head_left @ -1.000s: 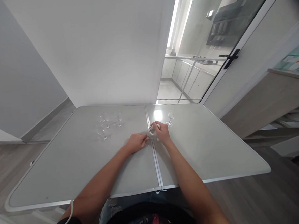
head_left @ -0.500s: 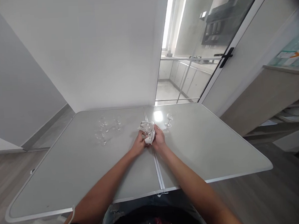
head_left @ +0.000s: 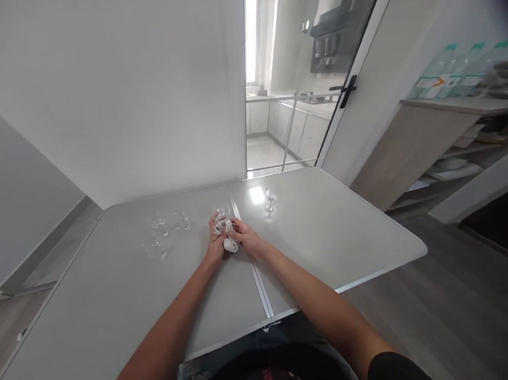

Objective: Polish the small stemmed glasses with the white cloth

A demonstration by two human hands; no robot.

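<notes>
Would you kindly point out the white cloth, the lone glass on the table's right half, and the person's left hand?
white cloth (head_left: 230, 245), head view, on its bunched lower fold.
lone glass (head_left: 270, 200), head view, on its bowl.
left hand (head_left: 215, 247), head view, on the back of the hand.

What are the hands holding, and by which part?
The left hand and right hand clasp a white cloth bunched around a small glass; which part is hidden.

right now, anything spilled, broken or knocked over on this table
Nothing stands out: the stemmed glass stands upright, the table looks dry, and the left hand and right hand hold a white cloth around a second glass.
</notes>
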